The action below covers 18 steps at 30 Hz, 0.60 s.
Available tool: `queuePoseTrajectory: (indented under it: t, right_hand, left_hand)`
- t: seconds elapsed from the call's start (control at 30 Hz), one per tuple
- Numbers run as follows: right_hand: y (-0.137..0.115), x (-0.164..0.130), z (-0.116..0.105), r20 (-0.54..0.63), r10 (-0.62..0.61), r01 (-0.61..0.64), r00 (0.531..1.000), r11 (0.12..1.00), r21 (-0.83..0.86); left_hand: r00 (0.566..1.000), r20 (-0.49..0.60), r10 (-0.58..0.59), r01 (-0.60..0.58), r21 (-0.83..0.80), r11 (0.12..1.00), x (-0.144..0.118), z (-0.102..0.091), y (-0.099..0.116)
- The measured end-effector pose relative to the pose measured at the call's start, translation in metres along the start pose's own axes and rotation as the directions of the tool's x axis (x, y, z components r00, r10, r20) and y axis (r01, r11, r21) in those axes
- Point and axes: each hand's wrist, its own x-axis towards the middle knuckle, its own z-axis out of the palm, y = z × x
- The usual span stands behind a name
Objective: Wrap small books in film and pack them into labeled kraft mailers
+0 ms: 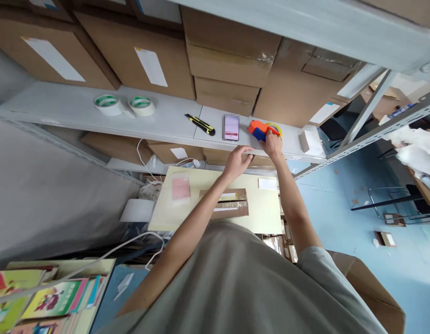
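Observation:
My right hand (272,144) reaches up to the grey shelf (76,109) and grips an orange and blue tape dispenser (258,129) with a yellowish roll. My left hand (237,160) hovers just below the shelf's front edge, fingers loosely curled, holding nothing. Left of the dispenser on the shelf lie a phone (230,127) with a lit screen and a yellow and black utility knife (200,124). Below my arms, a small taped cardboard parcel (232,204) rests on a pale yellow table (263,213), partly hidden by my left forearm.
Two white tape rolls (124,105) sit at the shelf's left. Large cardboard boxes (232,60) fill the shelf behind. A pink packet (180,188) and white label (267,183) lie on the table. Colourful books (44,297) are stacked lower left. Blue floor (340,218) lies to the right.

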Motion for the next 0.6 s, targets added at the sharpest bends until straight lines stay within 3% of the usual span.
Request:
queuePoseTrajectory:
  t: [0.1, 0.17, 0.3, 0.43, 0.6]
  right_hand:
    - [-0.007, -0.047, -0.008, 0.015, 0.024, -0.026, 1.0, 0.993, 0.117]
    - [-0.018, -0.091, -0.01, 0.113, 0.022, -0.055, 0.993, 0.955, 0.292]
    - [-0.051, -0.178, 0.005, 0.366, -0.117, -0.181, 0.923, 0.708, 0.683]
    - [-0.08, -0.233, 0.037, 0.441, -0.122, -0.277, 0.889, 0.622, 0.732]
    - [-0.101, -0.261, 0.059, 0.494, -0.145, -0.281, 0.857, 0.671, 0.686]
  left_hand:
    - [0.989, -0.041, -0.141, 0.132, -0.176, 0.976, -0.04, -0.011, -0.004]
    - [0.976, -0.053, -0.213, 0.192, -0.268, 0.944, -0.07, -0.021, -0.003]
    - [0.949, -0.083, -0.303, 0.264, -0.31, 0.913, -0.127, -0.04, 0.006]
    - [0.905, -0.166, -0.391, 0.338, -0.278, 0.899, -0.17, -0.053, 0.012]
    - [0.86, -0.242, -0.45, 0.414, -0.185, 0.891, -0.207, -0.068, 0.029]
